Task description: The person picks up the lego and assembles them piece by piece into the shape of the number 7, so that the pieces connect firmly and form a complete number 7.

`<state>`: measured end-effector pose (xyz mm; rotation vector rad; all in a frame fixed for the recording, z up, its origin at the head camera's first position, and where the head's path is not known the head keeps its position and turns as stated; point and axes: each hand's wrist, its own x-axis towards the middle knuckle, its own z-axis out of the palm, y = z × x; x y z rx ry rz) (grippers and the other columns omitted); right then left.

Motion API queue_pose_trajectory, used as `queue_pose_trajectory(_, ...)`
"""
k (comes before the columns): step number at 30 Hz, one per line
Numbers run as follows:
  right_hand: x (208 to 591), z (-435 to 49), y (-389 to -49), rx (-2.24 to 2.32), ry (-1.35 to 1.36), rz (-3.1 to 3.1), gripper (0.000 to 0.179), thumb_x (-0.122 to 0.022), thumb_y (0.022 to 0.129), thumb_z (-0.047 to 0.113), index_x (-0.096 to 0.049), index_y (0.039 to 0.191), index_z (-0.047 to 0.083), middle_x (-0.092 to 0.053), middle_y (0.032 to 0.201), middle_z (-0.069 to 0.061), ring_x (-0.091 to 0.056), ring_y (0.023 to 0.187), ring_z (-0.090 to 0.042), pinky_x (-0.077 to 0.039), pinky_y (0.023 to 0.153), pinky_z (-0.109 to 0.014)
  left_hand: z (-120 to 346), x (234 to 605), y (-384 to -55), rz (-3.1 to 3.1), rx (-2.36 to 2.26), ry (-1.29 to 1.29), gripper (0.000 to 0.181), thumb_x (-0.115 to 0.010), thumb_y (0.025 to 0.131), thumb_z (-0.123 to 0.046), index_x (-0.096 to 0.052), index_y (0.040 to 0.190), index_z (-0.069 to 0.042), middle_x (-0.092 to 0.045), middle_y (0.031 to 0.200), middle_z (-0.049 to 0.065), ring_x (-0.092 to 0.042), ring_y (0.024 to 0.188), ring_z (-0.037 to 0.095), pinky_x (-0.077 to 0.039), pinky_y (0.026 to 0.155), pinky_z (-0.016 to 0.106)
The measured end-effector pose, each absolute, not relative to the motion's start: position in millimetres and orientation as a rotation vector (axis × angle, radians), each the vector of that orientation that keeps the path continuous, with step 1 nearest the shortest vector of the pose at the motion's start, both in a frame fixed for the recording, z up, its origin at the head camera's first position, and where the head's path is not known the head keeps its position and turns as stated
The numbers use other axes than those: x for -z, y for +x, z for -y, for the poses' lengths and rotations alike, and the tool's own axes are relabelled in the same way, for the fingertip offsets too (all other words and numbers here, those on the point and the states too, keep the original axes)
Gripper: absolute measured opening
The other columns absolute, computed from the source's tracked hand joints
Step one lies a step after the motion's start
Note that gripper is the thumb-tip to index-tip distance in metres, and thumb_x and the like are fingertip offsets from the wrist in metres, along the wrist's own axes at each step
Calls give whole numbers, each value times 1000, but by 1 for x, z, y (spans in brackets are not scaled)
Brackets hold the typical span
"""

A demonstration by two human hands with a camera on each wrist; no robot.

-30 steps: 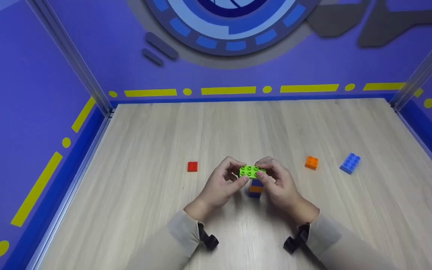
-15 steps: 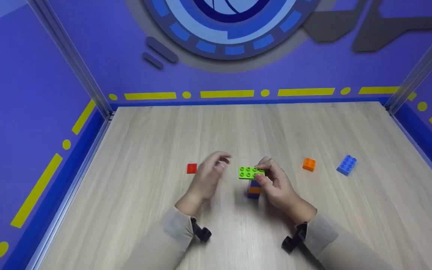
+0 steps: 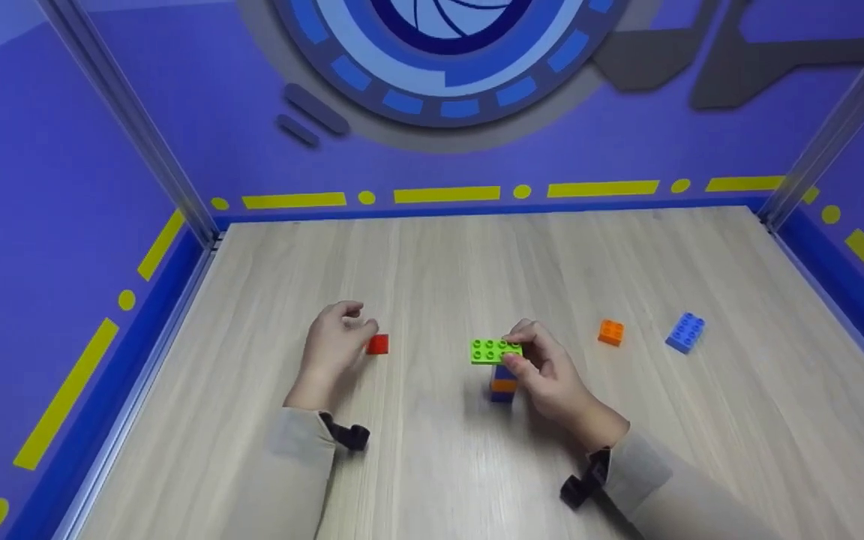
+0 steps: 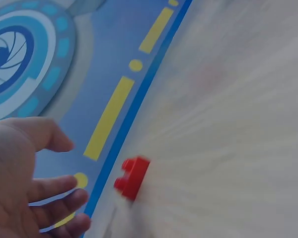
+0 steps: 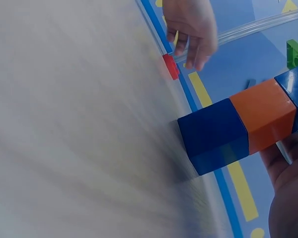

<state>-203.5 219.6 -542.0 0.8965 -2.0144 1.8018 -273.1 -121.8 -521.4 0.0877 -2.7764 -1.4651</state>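
My left hand (image 3: 334,345) hovers with bent, parted fingers at the left side of a small red brick (image 3: 378,344) on the table. In the left wrist view the red brick (image 4: 132,178) lies apart from the fingers, studs toward them. My right hand (image 3: 556,371) pinches the right end of a bright green eight-stud brick (image 3: 488,351) between thumb and index finger. That green brick tops a stack of blue and orange bricks (image 3: 503,385), its left end jutting out past the stack. In the right wrist view the stack's orange brick (image 5: 264,115) sits between two blue ones.
An orange four-stud brick (image 3: 611,332) and a blue eight-stud brick (image 3: 685,332) lie on the wooden table (image 3: 432,277) right of the stack. Blue-purple printed walls (image 3: 199,97) enclose the table at the back and sides.
The left hand has let go of the green brick and moved left to the red brick. The right hand keeps its pinch on the green brick at the stack.
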Motion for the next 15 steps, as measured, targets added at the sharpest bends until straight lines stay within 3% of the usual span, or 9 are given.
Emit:
queue_pose_trajectory(7,544,-217,-203,-1996,851,1926,19,-61,101,-18,-61,119,-14,-64,111,1,-62,97,-9,-56,85,-19,134,521,-267,2965,1427,-59,65,-75,92,-13,-64,155,0,-65,157,22,-59,151,42,-46,130,56)
queue_pose_trajectory(15,541,-219,-204,-2244,785,1818,24,-69,93,-23,-62,116,-16,-65,120,3,-61,112,-11,-61,93,-19,125,523,-265,3037,1278,-165,61,-72,88,0,-69,148,1,-67,152,23,-64,143,40,-49,127,53)
